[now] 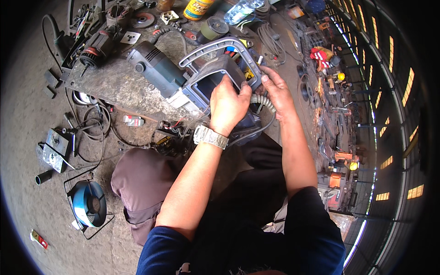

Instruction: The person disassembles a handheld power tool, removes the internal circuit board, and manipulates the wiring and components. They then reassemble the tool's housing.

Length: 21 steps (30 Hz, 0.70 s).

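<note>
A dark grey power tool (158, 68) with its rear housing opened lies across the worktable before me. Its large grey loop handle (215, 46) arches over the open housing. My left hand (229, 103), with a metal watch at the wrist, reaches over the housing opening. Its fingers are curled in, and whatever they pinch inside is hidden. My right hand (277, 91) grips the right end of the handle between thumb and fingers. Just below that hand, a ribbed grey cable sleeve (263, 101) runs down into the power cord.
Behind lie a motor part (98, 48), a grinding disc (143, 19), a yellow can (197, 9), a plastic bottle (240, 13) and coiled cable (270, 39). On the floor at left stands a blue reel (87, 206). Cluttered tools (330, 114) line the right side.
</note>
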Available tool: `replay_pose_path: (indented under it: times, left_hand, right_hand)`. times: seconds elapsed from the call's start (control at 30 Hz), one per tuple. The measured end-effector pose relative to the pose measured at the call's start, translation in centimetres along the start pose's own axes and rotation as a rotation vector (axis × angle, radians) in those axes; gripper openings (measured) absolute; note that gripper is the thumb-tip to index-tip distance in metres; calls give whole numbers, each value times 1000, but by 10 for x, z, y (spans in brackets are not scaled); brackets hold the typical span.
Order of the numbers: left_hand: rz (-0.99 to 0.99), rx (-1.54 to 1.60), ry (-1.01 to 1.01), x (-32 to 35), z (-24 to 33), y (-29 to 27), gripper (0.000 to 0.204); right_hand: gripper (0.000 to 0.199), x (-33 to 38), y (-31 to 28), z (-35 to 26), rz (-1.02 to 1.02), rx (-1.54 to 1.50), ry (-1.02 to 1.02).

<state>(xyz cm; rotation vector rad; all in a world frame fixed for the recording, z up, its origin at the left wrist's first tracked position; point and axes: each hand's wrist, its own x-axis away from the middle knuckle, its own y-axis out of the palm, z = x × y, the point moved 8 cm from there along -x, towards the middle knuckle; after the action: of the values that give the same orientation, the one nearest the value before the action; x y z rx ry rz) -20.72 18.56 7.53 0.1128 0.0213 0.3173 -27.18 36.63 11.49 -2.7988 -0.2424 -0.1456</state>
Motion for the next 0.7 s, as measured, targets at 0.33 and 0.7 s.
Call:
replay_pose_path:
  times: [0.33, 0.7]
  left_hand:
    - [13, -11, -2, -1, -2, 0, 33]
    - [-12, 22, -31, -1, -3, 2, 32]
  right_hand:
    - [42, 1, 3, -1, -5, -30, 6]
    - [42, 1, 3, -1, -16, -51, 6]
